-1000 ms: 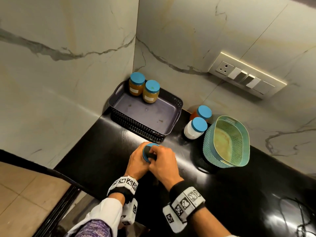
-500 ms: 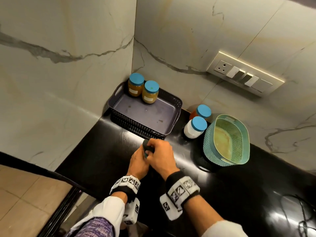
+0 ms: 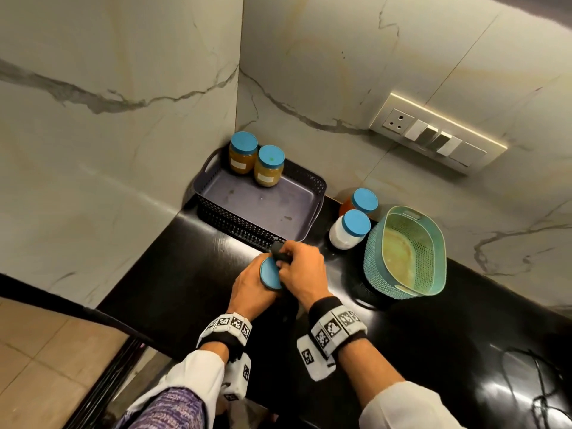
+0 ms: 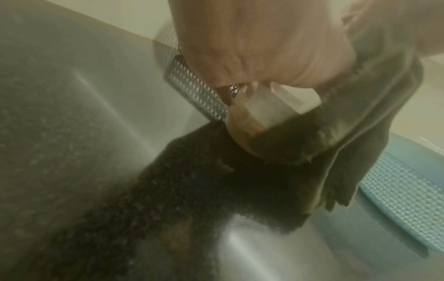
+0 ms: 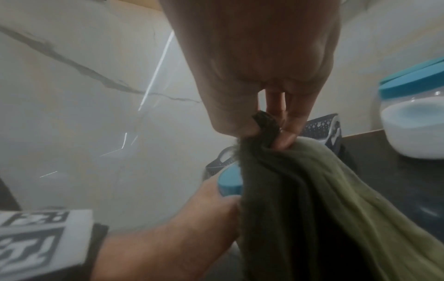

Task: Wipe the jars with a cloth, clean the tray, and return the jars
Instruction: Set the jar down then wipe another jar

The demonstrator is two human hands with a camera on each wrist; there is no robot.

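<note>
My left hand point(image 3: 251, 281) grips a blue-lidded jar point(image 3: 270, 274) tilted above the black counter, just in front of the dark tray point(image 3: 305, 224). In the left wrist view the jar point(image 4: 261, 114) shows a white label and brown contents. My right hand point(image 3: 301, 269) pinches a dark olive cloth point(image 5: 312, 190) against the jar's side; a bit of the cloth point(image 3: 280, 254) sticks out above the fingers. Two jars of yellow paste point(image 3: 243, 153) point(image 3: 268, 170) stand in the tray's far left corner. A white-filled jar point(image 3: 349, 229) and an orange-filled jar point(image 3: 360, 202) stand on the counter right of the tray.
A teal perforated basket point(image 3: 405, 252) stands to the right of the loose jars. Marble walls meet in a corner behind the tray. A switch panel point(image 3: 436, 136) is on the right wall. The counter's left edge point(image 3: 130, 274) drops to a tiled floor.
Both hands drew back slightly toward me with the jar. The jar has turned so its blue lid shows again, after the cloth and right hand covered it half a second ago.
</note>
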